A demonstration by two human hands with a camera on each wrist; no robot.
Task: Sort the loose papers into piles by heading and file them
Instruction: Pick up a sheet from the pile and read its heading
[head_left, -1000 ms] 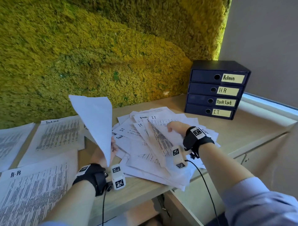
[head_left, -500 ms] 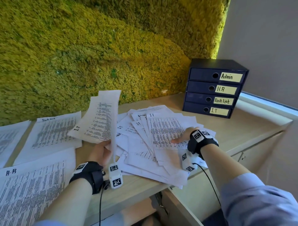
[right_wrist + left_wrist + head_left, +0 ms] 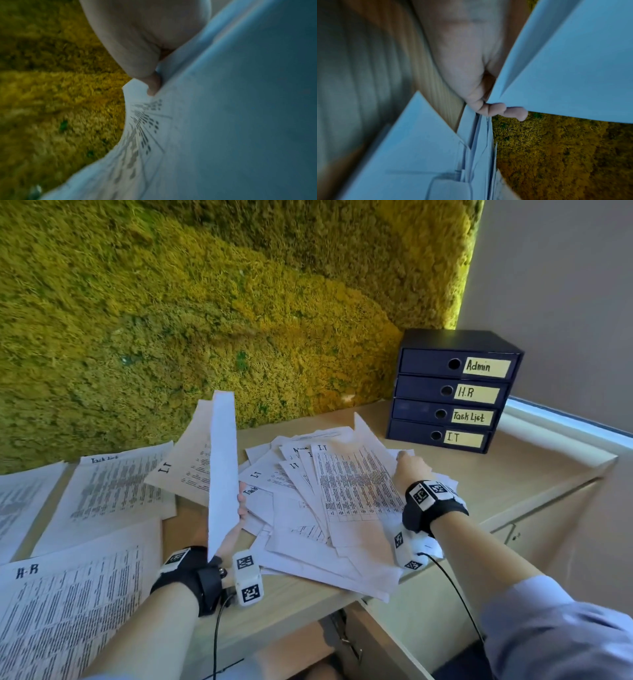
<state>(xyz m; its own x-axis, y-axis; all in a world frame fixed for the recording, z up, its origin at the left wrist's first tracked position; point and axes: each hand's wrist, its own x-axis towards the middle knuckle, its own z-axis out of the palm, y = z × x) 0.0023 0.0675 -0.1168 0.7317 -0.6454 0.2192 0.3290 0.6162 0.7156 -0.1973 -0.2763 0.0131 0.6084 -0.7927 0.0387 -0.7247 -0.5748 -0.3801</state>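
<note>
Since a moment ago, my left hand [image 3: 236,529] has turned its paper more edge-on to me, and my right hand [image 3: 409,470] has slid to the far right edge of the mess.

Biggest first: the table [image 3: 513,474] holds everything. On its far right corner stands the drawer box [image 3: 455,388], with labels Admin, H.R, Task List and I.T. The loose heap [image 3: 308,508] of unsorted papers sits in the middle. On the left lie the sorted piles: the H-R pile [image 3: 68,611] near me and the Task List pile [image 3: 109,484] behind it.

I am still sorting, not filing yet. My left grip pinches the held paper [image 3: 222,474] by its bottom edge. It stands tall, its long side pointing up toward the green wall. Behind it a sheet marked I.T [image 3: 185,463] tilts up. I think it should go down as an I.T pile.

My right grip pinches the top sheet [image 3: 352,484] at its right edge. That sheet lies flat, heading away from me. Next I should lift it gently, so the papers below stay put.
</note>
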